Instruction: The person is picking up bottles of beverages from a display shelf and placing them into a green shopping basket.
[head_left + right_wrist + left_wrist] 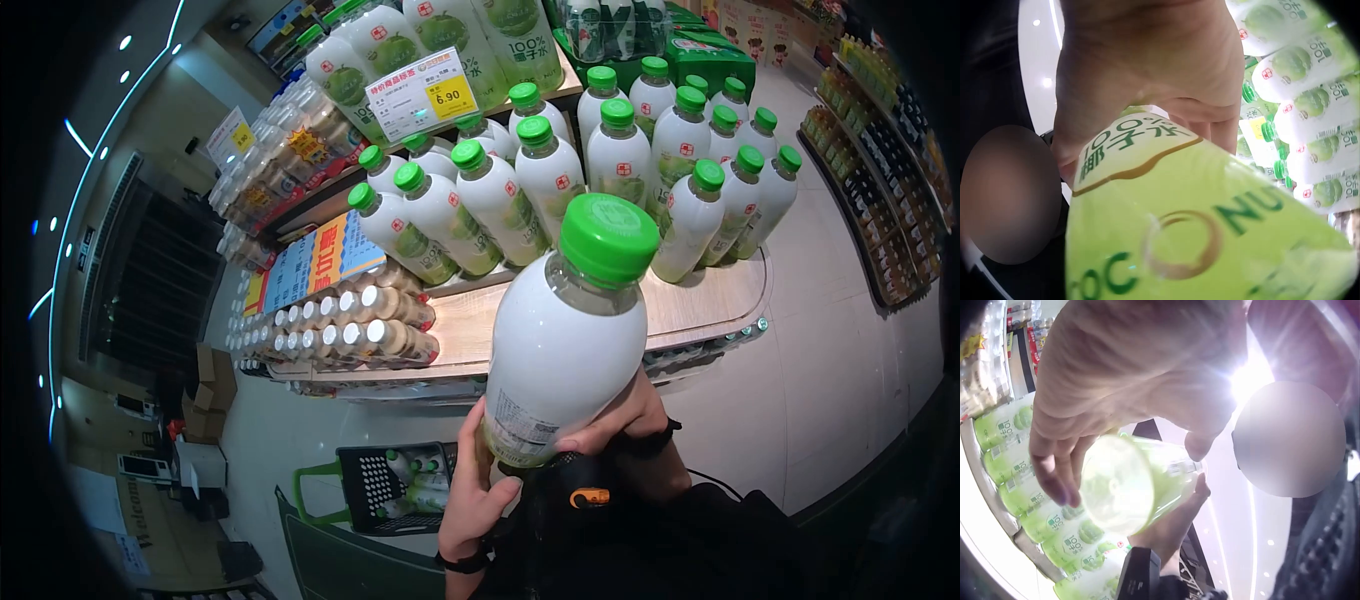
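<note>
A large white-and-green coconut water bottle [565, 350] with a bright green cap is held up close in the head view, its barcode facing the camera. My left hand [475, 500] holds its lower left side, fingers on one side and thumb on the other. On the right, my right hand [630, 415] grips the bottle. The left wrist view looks at the bottle's base [1116, 484], with the left hand [1135, 375] curved around it and the right hand [1172, 528] beyond. In the right wrist view the green label [1179, 206] fills the foreground below the right hand [1147, 69].
Rows of matching bottles [515, 205] stand on a wooden display table [470, 325], behind a price sign [420, 95]. Packs of white-capped bottles [350, 325] sit at its left. A basket [350, 490] with several bottles is on the floor. Shelves [870, 180] line the right.
</note>
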Available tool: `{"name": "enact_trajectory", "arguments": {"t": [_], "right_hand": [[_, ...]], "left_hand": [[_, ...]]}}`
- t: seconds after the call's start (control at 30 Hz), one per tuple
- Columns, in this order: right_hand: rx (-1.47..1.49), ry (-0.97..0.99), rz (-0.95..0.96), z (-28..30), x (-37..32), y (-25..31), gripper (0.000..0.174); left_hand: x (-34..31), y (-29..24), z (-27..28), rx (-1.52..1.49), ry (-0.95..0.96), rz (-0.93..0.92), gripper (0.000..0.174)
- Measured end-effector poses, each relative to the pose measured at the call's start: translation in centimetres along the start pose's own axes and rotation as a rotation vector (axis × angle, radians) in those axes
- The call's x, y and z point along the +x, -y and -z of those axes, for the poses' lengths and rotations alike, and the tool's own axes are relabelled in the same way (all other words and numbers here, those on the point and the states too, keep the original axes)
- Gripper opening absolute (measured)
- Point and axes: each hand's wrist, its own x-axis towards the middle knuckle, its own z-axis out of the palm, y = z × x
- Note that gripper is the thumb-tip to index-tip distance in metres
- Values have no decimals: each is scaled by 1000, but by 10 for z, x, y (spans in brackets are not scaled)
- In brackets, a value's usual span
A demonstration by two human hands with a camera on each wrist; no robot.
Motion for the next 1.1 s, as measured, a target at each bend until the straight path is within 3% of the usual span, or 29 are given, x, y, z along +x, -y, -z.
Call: {"name": "enact_trajectory", "arguments": {"t": [0.07, 0.13, 0.23, 0.3, 0.33, 0.43, 0.5, 0.53, 0.6, 0.7, 0.8, 0.87, 0.93, 1.0, 1.1], "right_hand": [[-580, 202, 387, 23, 8, -14, 145], [-348, 394, 652, 6, 28, -13, 126], [-584, 473, 657, -4, 34, -7, 116], [-910, 521, 511, -11, 36, -9, 108], [-904, 539, 508, -16, 37, -13, 108], [-1065, 554, 263, -31, 40, -29, 99], [-1043, 591, 267, -41, 45, -37, 100], [-1024, 608, 261, -45, 46, -41, 100], [-1042, 646, 294, -51, 50, -52, 102], [-1018, 775, 67, -67, 55, -59, 105], [-972, 844, 137, -77, 58, -90, 102], [-942, 927, 48, -89, 57, -102, 97], [-843, 949, 26, -93, 60, -115, 95], [-782, 822, -353, -90, 63, -116, 87], [-800, 519, -292, -49, 68, -124, 63]], "left_hand": [[-7, -7, 12, 7, 17, 31, 108], [-14, -6, 17, 108, -22, -123, 105], [-20, -28, 2, 116, -300, -367, 116], [-18, -37, 7, 199, -501, -528, 128], [-14, -45, 10, 242, -609, -570, 128], [-12, -63, 35, 282, -665, -604, 115], [-8, -73, 54, 755, -632, -430, 78], [-8, -77, 62, 747, -639, -427, 78], [-8, -82, 75, 1049, -538, -339, 42], [-29, -65, 88, 951, -645, -337, 39], [-47, -43, 109, 937, -696, -413, 41], [-66, -31, 115, 895, -671, -525, 38], [-77, -18, 116, 1006, -662, -524, 34], [-95, 0, 120, 1061, -655, -468, 31], [-131, 52, 139, 1053, -710, -345, 30]]}}
